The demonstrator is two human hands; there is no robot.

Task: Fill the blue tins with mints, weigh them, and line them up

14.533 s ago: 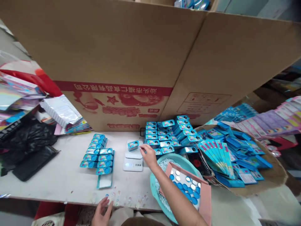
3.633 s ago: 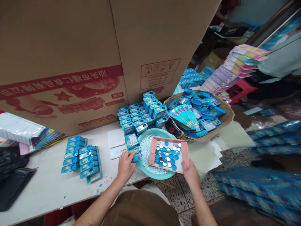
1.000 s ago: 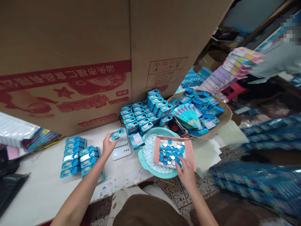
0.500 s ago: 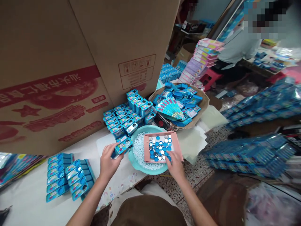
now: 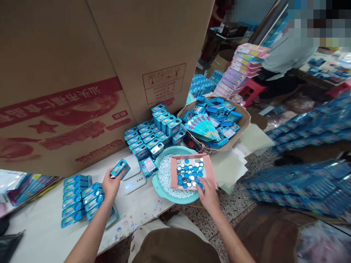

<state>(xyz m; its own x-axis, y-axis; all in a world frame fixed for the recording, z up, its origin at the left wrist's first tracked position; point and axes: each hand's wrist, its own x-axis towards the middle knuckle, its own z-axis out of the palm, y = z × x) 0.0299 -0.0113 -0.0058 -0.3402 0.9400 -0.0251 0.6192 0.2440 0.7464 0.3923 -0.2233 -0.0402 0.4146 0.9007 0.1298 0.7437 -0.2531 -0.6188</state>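
My left hand (image 5: 111,184) grips a small blue printed box (image 5: 120,168) above the table, left of a white digital scale (image 5: 134,182). My right hand (image 5: 208,195) reaches into a shallow pink cardboard tray (image 5: 211,171); its thumb and fingers are bent and slightly apart, touching the blue and silver round discs (image 5: 189,171) there. The tray rests on a teal bowl (image 5: 155,182) filled with small pale blue pellets (image 5: 166,175). Another blue box (image 5: 148,166) with a white label lies between scale and bowl.
Rows of blue boxes (image 5: 141,137) stand behind the scale, more boxes (image 5: 72,201) at left. A big carton (image 5: 68,54) walls off the back. An open carton (image 5: 244,122) holds loose blue boxes. Stacked blue packs (image 5: 296,186) fill the right; a person (image 5: 293,54) is beyond.
My left hand has moved left with the blue box, uncovering the scale and the labelled box. My right hand stays at the discs in the tray. The view has shifted slightly.
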